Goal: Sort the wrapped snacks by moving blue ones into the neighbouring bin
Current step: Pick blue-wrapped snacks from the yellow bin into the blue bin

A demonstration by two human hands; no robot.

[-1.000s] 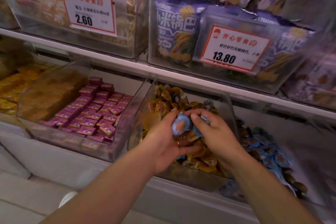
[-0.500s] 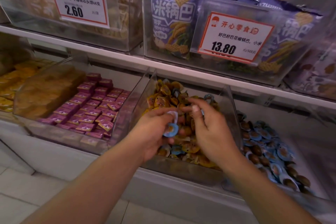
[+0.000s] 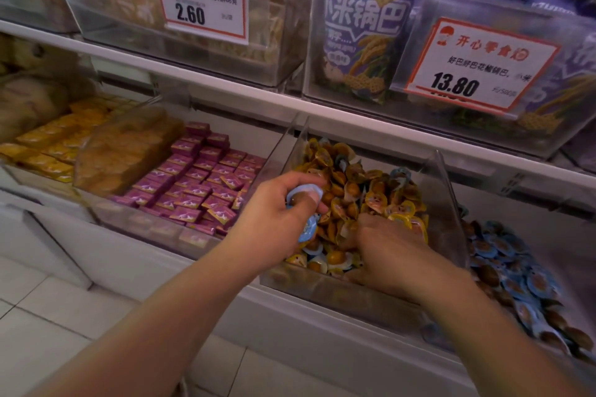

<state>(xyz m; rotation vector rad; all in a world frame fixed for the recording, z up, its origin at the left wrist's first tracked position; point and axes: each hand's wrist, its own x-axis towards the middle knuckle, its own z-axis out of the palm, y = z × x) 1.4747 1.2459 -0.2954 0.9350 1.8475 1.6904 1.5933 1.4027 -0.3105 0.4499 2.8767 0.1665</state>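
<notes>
A: What do the hands hold at centre frame?

B: The left hand point(image 3: 277, 219) clasps several blue snacks point(image 3: 304, 195) in curled fingers; one pack shows at the thumb and another juts out below the palm, over the middle bin point(image 3: 451, 203) of yellow snacks point(image 3: 354, 190). The right hand point(image 3: 387, 245) lies knuckles-up in that pile, fingers dug among the wrappers; whether it has pinched anything cannot be told, since the fingertips are hidden.

A: Where should the blue packs go?

B: Into the blue bin point(image 3: 564, 229) at lower right of the frame, beyond a clear divider.

A: What could go wrong?

B: The lower pack appears loosely held, so it may slip back into the yellow pile, probably if the left hand takes on more. The carry must cross the right forearm and clear the divider's raised edge; a knock there could scatter packs. Digging blind, the right hand may also drag yellow packs along, or bury the blue one point(image 3: 400, 175) near the back.
</notes>
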